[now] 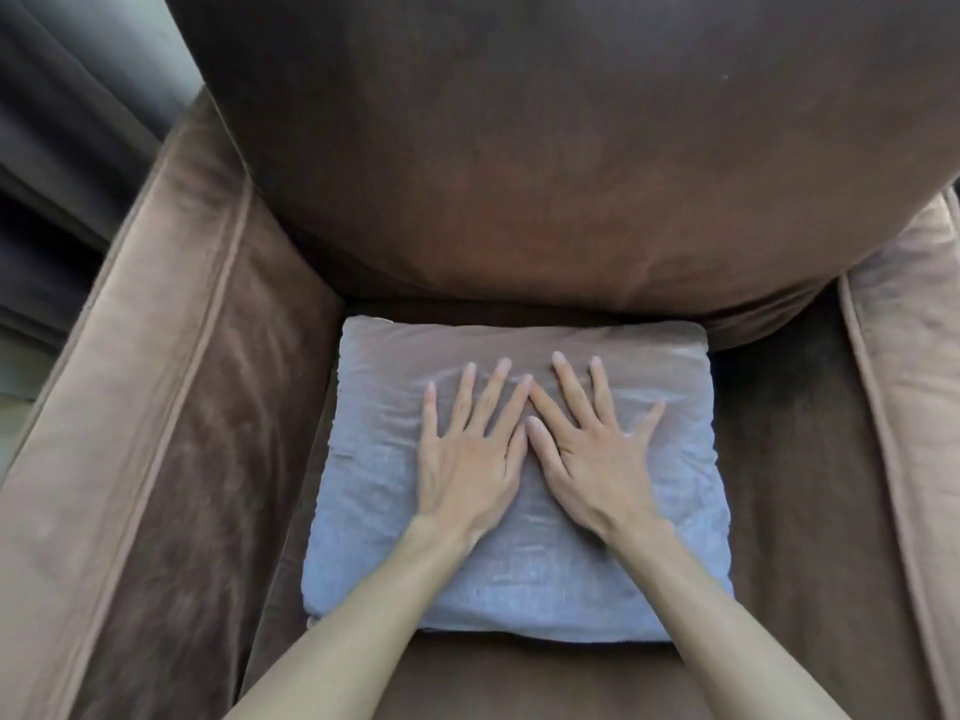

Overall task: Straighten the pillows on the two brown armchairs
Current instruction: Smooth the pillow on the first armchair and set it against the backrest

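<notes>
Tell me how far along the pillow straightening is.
Done: the grey pillow lies flat and roughly square on the seat of the brown armchair, below the back cushion. In hand: the left hand and right hand press open-palmed on its middle, smoothing it. Left: only one armchair is in view, so the second can't be judged.

Brown armchair [171, 433], grey pillow [519, 574] flat on seat

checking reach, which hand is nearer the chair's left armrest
Left. The left hand lies flat on the pillow on the side toward the left armrest; the right hand lies beside it, farther away.
</notes>
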The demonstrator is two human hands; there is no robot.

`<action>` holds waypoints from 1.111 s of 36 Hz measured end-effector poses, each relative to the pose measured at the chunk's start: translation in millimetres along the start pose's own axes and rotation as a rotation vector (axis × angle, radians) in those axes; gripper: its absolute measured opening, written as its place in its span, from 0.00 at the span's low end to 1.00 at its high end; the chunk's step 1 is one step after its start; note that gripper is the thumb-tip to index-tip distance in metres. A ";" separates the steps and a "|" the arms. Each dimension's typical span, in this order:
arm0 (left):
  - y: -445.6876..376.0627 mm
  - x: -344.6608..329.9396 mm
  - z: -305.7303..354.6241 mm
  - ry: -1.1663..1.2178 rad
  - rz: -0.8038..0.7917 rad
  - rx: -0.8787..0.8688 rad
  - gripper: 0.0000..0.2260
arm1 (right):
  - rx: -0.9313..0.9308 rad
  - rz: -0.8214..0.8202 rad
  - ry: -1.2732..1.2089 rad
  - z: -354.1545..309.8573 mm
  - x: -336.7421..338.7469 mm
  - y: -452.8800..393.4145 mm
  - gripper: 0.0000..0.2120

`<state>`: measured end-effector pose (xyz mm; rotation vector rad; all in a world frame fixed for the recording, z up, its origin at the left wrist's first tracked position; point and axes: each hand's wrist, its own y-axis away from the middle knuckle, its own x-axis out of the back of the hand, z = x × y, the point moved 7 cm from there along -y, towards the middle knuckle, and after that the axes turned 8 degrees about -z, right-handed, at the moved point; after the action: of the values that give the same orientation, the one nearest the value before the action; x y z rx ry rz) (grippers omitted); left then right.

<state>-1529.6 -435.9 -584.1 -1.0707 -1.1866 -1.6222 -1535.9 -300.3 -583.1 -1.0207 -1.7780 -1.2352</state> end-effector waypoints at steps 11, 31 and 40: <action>-48.2 -41.7 -39.7 -0.075 -0.028 -0.027 0.23 | -0.077 -0.047 0.047 50.9 -30.9 -52.2 0.26; -8.3 -26.5 -149.4 0.509 0.035 0.440 0.23 | -0.351 -0.159 -0.465 158.9 -11.0 -41.4 0.25; 11.2 -24.1 -185.2 1.467 -0.202 0.696 0.53 | -0.547 -0.187 -1.111 159.1 7.6 4.4 0.66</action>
<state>-1541.0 -614.4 -638.8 0.6855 -0.6506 -1.3798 -1554.9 -145.9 -617.9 -2.1994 -2.4081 -1.4256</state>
